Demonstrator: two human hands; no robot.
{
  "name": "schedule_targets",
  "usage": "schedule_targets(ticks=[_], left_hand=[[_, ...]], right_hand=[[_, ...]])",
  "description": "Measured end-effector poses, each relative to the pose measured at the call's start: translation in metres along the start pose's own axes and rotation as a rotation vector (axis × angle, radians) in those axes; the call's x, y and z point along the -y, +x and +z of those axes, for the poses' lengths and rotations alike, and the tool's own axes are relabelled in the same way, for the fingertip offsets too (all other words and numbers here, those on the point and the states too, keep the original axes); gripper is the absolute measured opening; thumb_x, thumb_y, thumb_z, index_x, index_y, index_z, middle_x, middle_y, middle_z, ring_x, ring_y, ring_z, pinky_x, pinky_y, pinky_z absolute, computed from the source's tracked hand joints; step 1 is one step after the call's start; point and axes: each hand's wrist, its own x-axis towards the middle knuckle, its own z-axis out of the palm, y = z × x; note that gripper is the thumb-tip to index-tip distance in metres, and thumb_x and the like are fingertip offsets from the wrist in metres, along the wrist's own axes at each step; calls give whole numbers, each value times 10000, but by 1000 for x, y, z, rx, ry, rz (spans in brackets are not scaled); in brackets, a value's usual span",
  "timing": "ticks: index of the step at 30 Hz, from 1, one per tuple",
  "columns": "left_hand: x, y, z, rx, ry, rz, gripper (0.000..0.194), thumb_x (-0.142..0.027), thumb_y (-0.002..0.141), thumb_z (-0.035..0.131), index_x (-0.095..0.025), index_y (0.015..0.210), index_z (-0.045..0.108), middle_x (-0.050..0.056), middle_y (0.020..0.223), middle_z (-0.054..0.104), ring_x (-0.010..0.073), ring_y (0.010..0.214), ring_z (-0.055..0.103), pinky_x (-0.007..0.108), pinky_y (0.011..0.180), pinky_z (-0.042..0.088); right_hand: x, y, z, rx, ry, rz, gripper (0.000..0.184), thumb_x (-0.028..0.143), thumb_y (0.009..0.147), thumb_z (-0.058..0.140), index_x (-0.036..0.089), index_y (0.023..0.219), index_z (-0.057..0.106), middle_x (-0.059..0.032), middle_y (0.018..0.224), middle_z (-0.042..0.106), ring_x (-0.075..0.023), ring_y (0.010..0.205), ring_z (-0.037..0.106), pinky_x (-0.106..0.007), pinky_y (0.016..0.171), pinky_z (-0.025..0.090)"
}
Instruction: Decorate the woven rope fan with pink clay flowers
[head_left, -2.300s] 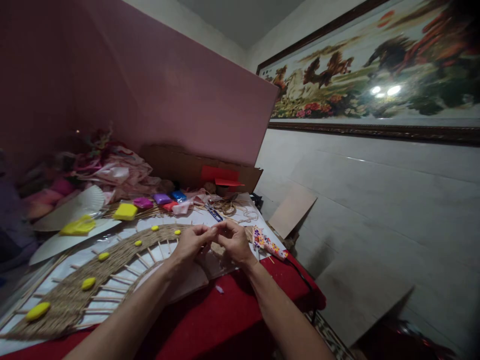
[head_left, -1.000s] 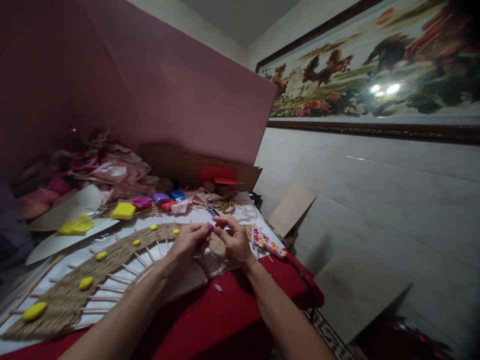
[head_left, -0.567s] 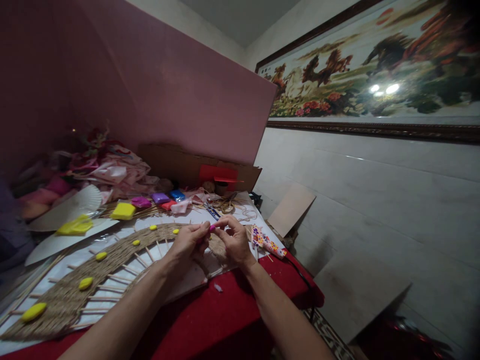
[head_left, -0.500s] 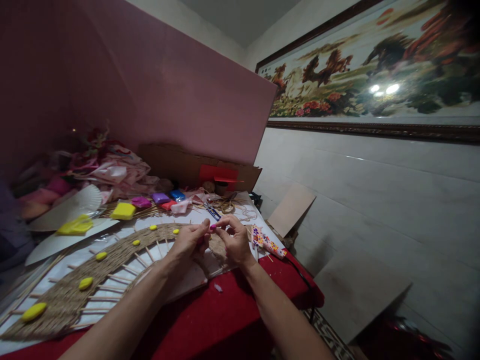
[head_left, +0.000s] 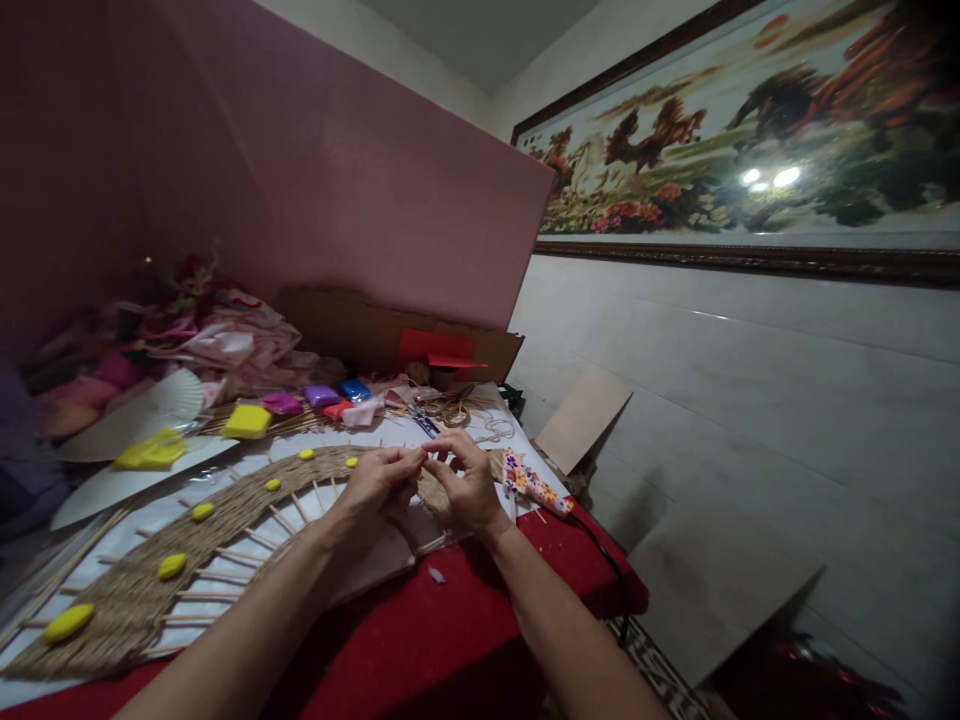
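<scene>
My left hand and my right hand meet fingertip to fingertip above the table. Both are closed in a pinch on a small bit of magenta modelling clay, mostly hidden by the fingers. Below and to the left lies a curved woven twine piece with thin wooden sticks poking out along both edges. Several yellow clay ovals sit spaced along its band. The stretch of the woven piece beneath my hands is partly covered by them.
Behind lie a yellow clay block, a magenta packet, a purple packet and a blue packet. A flower-patterned glue gun rests to the right, its cord crossing the red tablecloth. Scissors lie beyond my hands.
My fingertips have closed further together over the magenta clay, so less of it shows. The left thumb has come down flatter. The things on the table have stayed put.
</scene>
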Motion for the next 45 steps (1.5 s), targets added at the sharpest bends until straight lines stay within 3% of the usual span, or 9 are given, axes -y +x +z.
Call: schedule_targets(ticks=[11, 15, 45], left_hand=[[3, 1, -1, 31, -30, -25, 401, -490, 638, 689, -160, 550, 478, -50, 368, 401, 43, 302, 294, 177, 317, 143], [4, 1, -1, -11, -15, -23, 411, -525, 641, 674, -158, 577, 499, -51, 376, 411, 45, 301, 291, 180, 316, 159], [3, 3, -3, 32, -7, 2, 383, -476, 639, 695, -156, 571, 496, -52, 363, 403, 40, 308, 273, 182, 326, 131]], right_hand=[[-1, 0, 2, 12, 13, -5, 82, 234, 791, 614, 214, 863, 648, -23, 860, 568, -134, 757, 535, -221, 557, 410], [0, 0, 2, -6, 0, -26, 48, 231, 794, 614, 204, 821, 642, -23, 846, 565, -128, 735, 530, -219, 555, 408], [0, 0, 3, -50, -41, -60, 61, 195, 761, 648, 206, 817, 625, -18, 827, 570, -131, 717, 526, -229, 556, 412]])
